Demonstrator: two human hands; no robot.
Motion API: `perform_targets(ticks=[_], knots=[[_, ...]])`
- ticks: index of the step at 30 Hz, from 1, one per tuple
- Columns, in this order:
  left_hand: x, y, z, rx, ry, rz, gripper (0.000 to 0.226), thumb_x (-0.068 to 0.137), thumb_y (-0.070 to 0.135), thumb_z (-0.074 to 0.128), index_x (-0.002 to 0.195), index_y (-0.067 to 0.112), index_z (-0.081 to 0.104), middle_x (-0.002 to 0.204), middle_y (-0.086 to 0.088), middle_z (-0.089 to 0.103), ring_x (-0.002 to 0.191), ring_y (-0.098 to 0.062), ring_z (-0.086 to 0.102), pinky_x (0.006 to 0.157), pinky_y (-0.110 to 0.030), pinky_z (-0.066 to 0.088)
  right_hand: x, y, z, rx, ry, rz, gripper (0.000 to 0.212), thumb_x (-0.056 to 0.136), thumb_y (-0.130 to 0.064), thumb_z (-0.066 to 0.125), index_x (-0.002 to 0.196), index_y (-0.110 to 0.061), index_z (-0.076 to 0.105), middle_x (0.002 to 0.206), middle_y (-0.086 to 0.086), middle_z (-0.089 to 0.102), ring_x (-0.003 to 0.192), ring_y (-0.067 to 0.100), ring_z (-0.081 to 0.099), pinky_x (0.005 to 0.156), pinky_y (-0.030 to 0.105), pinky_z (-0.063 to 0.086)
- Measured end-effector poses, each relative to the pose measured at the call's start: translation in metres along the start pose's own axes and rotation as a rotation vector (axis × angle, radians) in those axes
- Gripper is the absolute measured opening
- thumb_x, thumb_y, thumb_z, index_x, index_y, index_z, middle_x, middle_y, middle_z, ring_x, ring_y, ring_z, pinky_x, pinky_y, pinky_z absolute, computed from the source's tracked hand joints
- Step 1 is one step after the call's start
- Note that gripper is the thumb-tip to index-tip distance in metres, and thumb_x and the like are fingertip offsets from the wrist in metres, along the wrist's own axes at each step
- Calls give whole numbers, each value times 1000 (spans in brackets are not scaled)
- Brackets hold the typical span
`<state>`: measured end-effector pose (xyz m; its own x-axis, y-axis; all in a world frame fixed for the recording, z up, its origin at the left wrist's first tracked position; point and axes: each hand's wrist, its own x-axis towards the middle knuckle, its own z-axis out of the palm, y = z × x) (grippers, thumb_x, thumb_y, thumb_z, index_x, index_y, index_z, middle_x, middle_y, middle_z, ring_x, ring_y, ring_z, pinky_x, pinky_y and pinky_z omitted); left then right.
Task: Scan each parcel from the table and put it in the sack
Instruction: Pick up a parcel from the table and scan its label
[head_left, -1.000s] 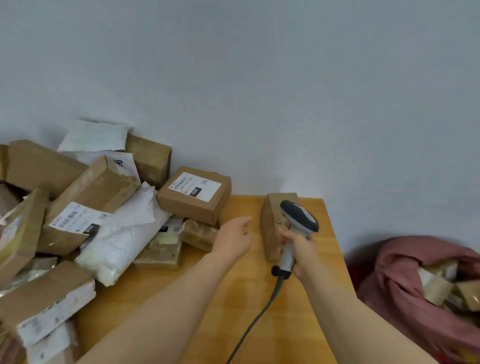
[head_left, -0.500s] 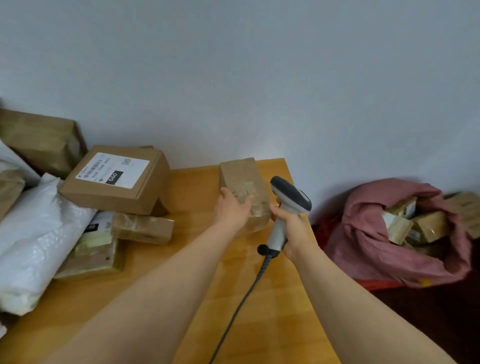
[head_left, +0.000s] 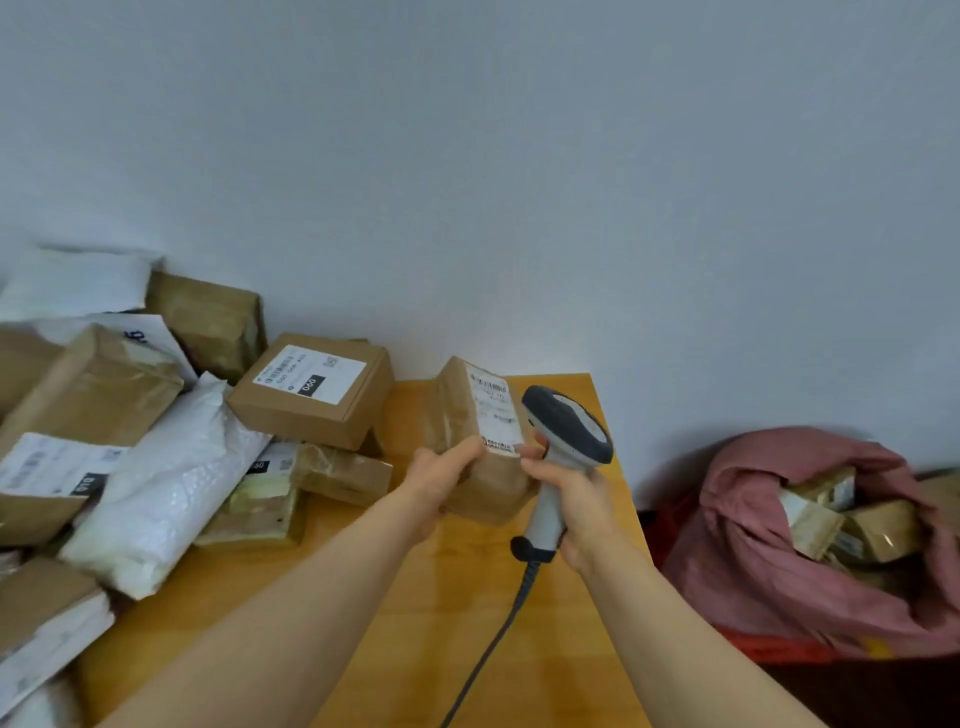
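Observation:
My left hand (head_left: 444, 480) grips a small brown taped parcel (head_left: 480, 447) and holds it up over the wooden table (head_left: 467, 623), its white barcode label facing up and right. My right hand (head_left: 571, 493) grips the handle of a grey and white corded barcode scanner (head_left: 563, 441) right beside the parcel's label, and its fingertips touch the parcel's edge. The pink sack (head_left: 779, 561) stands on the floor to the right of the table, open, with several parcels inside.
A pile of parcels covers the table's left side: a labelled cardboard box (head_left: 311, 389), a white bubble mailer (head_left: 166, 483), flat brown packets (head_left: 343, 473) and larger brown boxes (head_left: 88, 384). The scanner's cable (head_left: 488, 649) runs down over the table. A grey wall stands behind.
My left hand has taken the small parcel off the table, lifted it and turned it so its label shows. The scanner now sits next to that label.

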<state>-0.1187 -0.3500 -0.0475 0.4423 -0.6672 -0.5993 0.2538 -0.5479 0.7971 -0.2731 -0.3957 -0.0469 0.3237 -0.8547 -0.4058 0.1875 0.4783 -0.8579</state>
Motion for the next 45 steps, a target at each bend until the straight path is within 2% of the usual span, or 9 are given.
perform_targets(ticks=[6,11,14,17,20,23,29,40,45], knots=[[-48,5,-34,-77,-230,87,97,54,14,71,142,14,30,125,-7,59,114,-29,55,106,-41,40,-29,-16,6,-19,29,13,30,75,-4,79,102,-9,65,94,9,73,86,25,68,69,37,54],[-70,9,-75,85,-365,9,126,60,14,83,147,44,-3,133,5,45,136,-34,31,109,-67,8,-46,-16,26,-197,10,-93,25,72,5,77,92,-9,67,88,6,74,86,24,70,71,35,56],[-82,19,-89,31,-357,11,99,60,54,82,142,23,38,130,-3,57,125,-30,51,102,-57,38,-56,-13,35,-225,-38,-137,27,72,7,76,90,-11,68,85,3,75,83,22,71,68,33,56],[-90,25,-100,44,-270,104,73,60,45,81,122,13,59,103,-4,74,86,-19,72,64,-31,57,-63,-11,44,-268,-68,-162,25,73,6,75,88,-14,68,81,0,74,81,22,70,65,31,55],[-88,23,-115,64,-137,167,48,73,27,80,115,11,63,99,-5,75,82,-18,72,67,-30,56,-72,-14,51,-327,-86,-188,21,78,-8,78,95,-15,66,88,-2,72,84,16,66,65,29,51],[-85,19,-127,29,-66,197,41,77,16,76,115,13,63,98,-1,75,82,-13,72,71,-29,55,-84,-21,54,-399,-166,-204,14,81,-18,77,81,-11,65,70,1,66,64,16,61,64,34,51],[-81,14,-136,-1,-13,207,39,75,10,77,111,17,63,101,2,74,102,-20,66,86,-34,53,-105,-33,57,-405,-394,-111,7,82,-4,70,86,-3,64,54,7,51,43,17,45,46,28,44],[-64,9,-145,-4,26,204,37,76,10,76,108,20,62,97,2,75,99,-19,66,75,-30,55,-113,-30,49,-539,-376,-43,11,79,1,67,75,-5,58,51,6,51,40,17,44,46,26,44],[-54,7,-146,11,42,189,37,74,12,78,106,20,62,100,0,74,102,-21,65,87,-36,53,-115,-32,49,-540,-365,-40,12,78,2,67,74,-5,57,51,7,49,40,18,42,45,26,44]])
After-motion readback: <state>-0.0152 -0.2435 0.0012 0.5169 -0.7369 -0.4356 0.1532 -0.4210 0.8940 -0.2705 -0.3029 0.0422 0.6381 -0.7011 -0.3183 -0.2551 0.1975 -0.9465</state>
